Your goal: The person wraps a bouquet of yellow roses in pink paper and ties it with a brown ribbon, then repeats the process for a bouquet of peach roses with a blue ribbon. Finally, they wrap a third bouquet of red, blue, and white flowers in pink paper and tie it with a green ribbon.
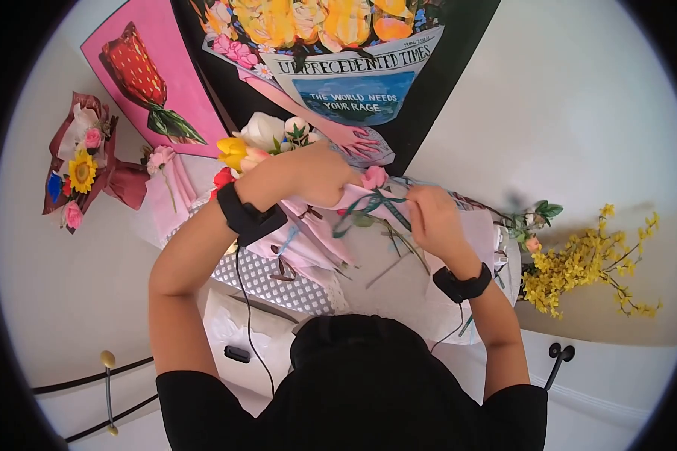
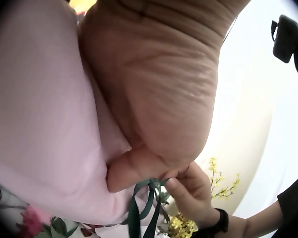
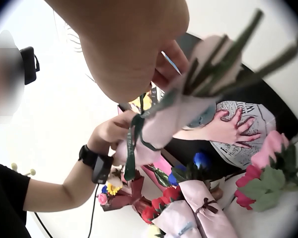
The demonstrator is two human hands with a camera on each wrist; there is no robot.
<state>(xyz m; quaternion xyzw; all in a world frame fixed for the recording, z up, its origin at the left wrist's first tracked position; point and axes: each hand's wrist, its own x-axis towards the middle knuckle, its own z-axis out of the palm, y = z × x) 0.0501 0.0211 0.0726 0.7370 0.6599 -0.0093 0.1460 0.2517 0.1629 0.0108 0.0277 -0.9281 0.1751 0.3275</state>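
Note:
My left hand (image 1: 320, 177) grips a bouquet wrapped in pale pink paper (image 2: 44, 109), its thumb lying against the wrap. A dark green ribbon (image 1: 372, 201) is tied around the narrow part of the wrap, with loops and tails hanging down. Close by the knot (image 2: 154, 184), my right hand (image 1: 435, 222) pinches the ribbon with thumb and fingers. Bare green stems (image 3: 228, 54) stick out past the paper on the right hand's side. White blooms (image 1: 263, 131) and yellow tulips (image 1: 235, 152) show beyond the left forearm.
Pink-wrapped bouquets (image 1: 267, 244) lie on the table left of the hands. Loose stems (image 1: 387, 270) lie nearer the body. Yellow blossom branches (image 1: 579, 270) stand at the right. Behind lean a large black painting (image 1: 447, 83) and a pink one (image 1: 188, 90). A wrapped bouquet (image 1: 83, 169) hangs on the wall.

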